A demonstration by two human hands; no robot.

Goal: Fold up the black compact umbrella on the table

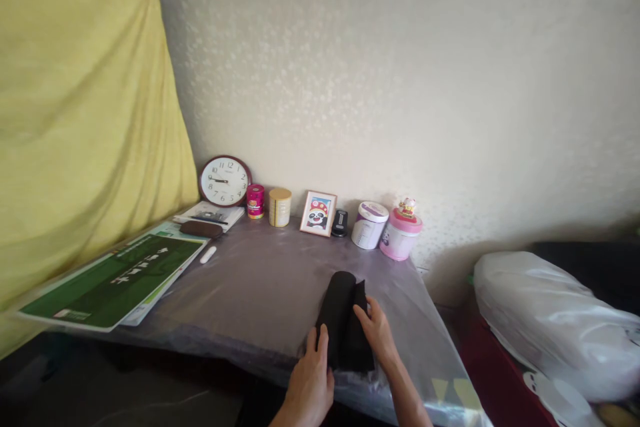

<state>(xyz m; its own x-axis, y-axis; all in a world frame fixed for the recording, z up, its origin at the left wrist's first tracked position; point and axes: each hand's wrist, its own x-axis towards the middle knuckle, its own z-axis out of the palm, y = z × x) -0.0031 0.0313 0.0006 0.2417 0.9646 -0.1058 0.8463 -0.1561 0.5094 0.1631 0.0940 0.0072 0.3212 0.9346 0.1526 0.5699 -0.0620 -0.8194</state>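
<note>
A black rolled cloth (337, 310) lies lengthwise near the front edge of the plastic-covered table (240, 293). Its right part stands out as a separate flap with a loose edge. My left hand (311, 370) grips the near left side of the roll, thumb low and fingers along the side. On the other side, my right hand (376, 328) holds the flap's right edge between thumb and fingers. Parts of the fingers of both hands are hidden by the cloth or turned away.
Along the wall stand a clock (225, 181), a pink can (255, 201), a yellow-lidded can (280, 207), a framed panda picture (318, 213), a black stapler-like object (340, 222) and two tubs. Green booklets (120, 277) lie left; a white plastic bag (555, 313) sits right.
</note>
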